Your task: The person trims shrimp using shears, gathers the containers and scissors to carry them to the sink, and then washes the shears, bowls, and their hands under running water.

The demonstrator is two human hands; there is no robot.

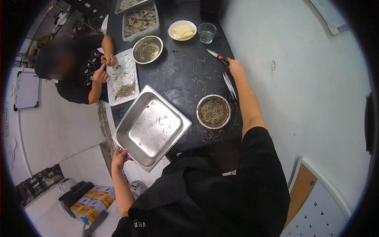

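Observation:
My left hand grips the near left corner of a deep steel pan. The pan tilts over the table's edge, with a few thin shrimp trimmings scattered on its floor. My right hand is at the table's right edge, closed on the black handles of scissors with a red pivot. Their blades point up and left, slightly apart. A second pair of scissors lies just below that hand. Between the pan and my right forearm stands a steel bowl heaped with thin brownish trimmings.
Across the black table, a person works over a white tray of trimmings. A metal bowl of liquid, a shrimp tub, a white bowl with yellow slices and a glass stand at the far end.

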